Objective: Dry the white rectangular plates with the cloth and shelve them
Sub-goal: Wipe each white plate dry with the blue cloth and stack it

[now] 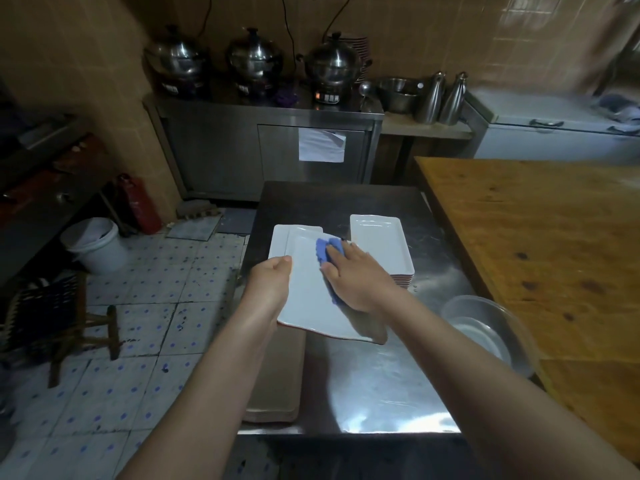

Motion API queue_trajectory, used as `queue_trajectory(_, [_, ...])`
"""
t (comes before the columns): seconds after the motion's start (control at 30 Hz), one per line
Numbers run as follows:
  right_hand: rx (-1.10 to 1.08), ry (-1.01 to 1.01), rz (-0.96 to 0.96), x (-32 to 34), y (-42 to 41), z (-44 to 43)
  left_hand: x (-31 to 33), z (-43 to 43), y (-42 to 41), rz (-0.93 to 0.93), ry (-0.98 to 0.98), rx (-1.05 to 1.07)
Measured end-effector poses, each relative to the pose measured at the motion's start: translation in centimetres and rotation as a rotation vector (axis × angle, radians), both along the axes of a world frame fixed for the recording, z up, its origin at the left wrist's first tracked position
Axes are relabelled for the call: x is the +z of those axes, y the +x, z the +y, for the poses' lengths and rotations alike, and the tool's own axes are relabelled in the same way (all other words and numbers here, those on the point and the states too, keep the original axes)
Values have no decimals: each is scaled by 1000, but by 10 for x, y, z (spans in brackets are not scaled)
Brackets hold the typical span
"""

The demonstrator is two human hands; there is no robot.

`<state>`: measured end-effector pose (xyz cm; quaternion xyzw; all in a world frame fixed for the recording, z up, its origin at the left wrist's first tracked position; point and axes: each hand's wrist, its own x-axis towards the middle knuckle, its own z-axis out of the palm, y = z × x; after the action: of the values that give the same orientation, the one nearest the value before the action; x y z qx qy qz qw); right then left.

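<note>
Grips a white rectangular plate (308,306) by its left edge with the left hand (272,278), thumb on top, fingers hidden under the rim. Holds it tilted above the left half of the steel counter (381,375). Presses a bunched blue cloth (325,249) onto the plate's far right part with the right hand (353,278), fingers bent over the wad. Hands apart, one on each side of the plate.

Beyond the held plate, lying on the counter, another white plate (278,240), partly covered. Just right of it, a stack of white plates (379,244), reddish undersides showing at the near end. At the counter's near left, a pile of tan trays (273,375); at its right edge, a metal bowl (485,327) beside the wooden worktop (536,237).

On the far steel cabinet door, a taped sheet of paper (321,145), any writing too blurred to read. Above it, three lidded steel pots (256,60), their front panels unreadable. Far left on the floor, a red fire extinguisher (138,202), label not legible.
</note>
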<state>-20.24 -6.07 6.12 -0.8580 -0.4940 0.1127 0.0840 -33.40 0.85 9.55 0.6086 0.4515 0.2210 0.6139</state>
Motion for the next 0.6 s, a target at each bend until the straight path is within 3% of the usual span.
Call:
queue_trajectory(0.37, [148, 10, 217, -1, -49, -11, -11, 9, 5, 28, 5, 41])
queue_trajectory(0.47, [218, 98, 216, -3, -51, -2, -16, 5, 8, 8, -3, 15])
queue_trajectory(0.6, [174, 50, 108, -13, -33, -2, -21, 1, 8, 27, 11, 19])
